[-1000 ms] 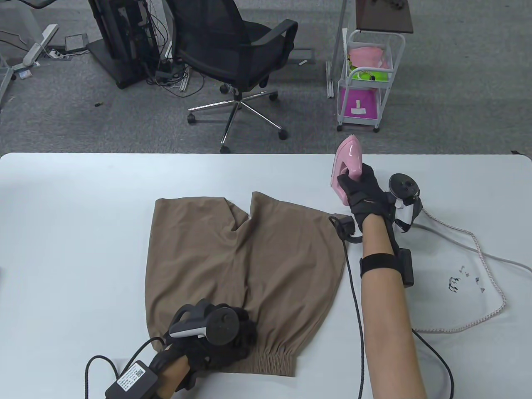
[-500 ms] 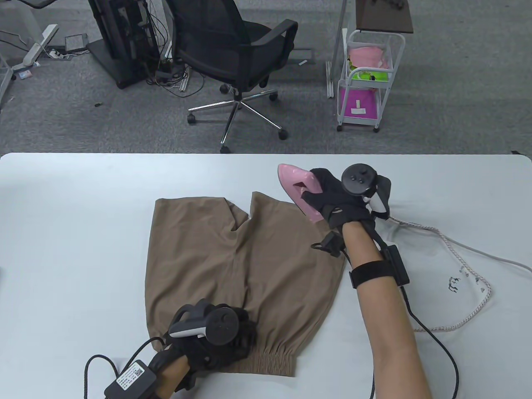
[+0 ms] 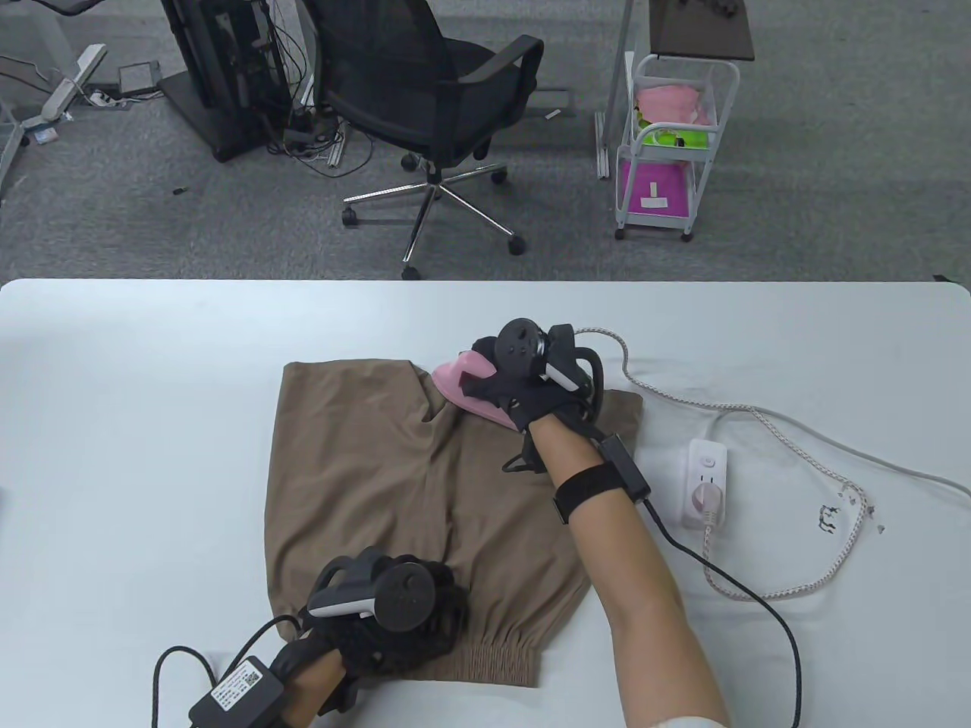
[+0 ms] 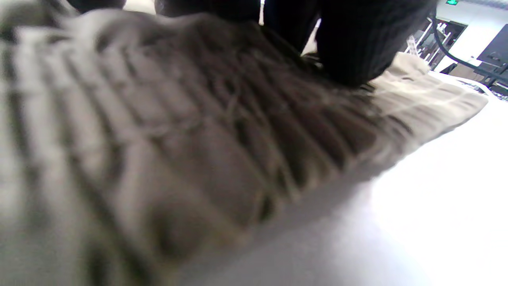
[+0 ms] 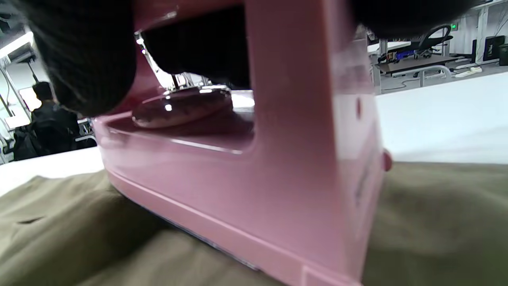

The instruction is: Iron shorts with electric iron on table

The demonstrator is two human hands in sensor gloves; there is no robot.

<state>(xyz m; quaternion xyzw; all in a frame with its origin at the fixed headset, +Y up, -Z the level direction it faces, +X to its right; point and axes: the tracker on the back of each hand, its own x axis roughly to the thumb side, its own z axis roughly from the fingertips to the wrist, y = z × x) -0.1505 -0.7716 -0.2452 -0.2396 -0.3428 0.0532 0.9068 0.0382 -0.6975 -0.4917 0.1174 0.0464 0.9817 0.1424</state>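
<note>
Brown shorts [image 3: 394, 485] lie flat on the white table [image 3: 136, 425], waistband toward the front edge. My right hand [image 3: 523, 390] grips the handle of a pink electric iron [image 3: 455, 383], whose soleplate rests on the far right leg of the shorts. In the right wrist view the iron [image 5: 278, 178] sits flat on the shorts [image 5: 79, 238]. My left hand [image 3: 402, 614] presses down on the elastic waistband at the near edge; the left wrist view shows its fingertips [image 4: 349, 51] on the gathered waistband [image 4: 198, 131].
A white power strip [image 3: 705, 485] with the iron's plug lies right of the shorts. The iron's braided cord [image 3: 758, 417] loops over the right of the table. Small dark bits [image 3: 831, 516] lie further right. An office chair [image 3: 432, 98] and a cart [image 3: 667, 144] stand beyond the table.
My right hand carried the iron from standing upright at the far right down and left onto the shorts' right leg. The cord trailed after it and the power strip came into sight. My left hand stayed put.
</note>
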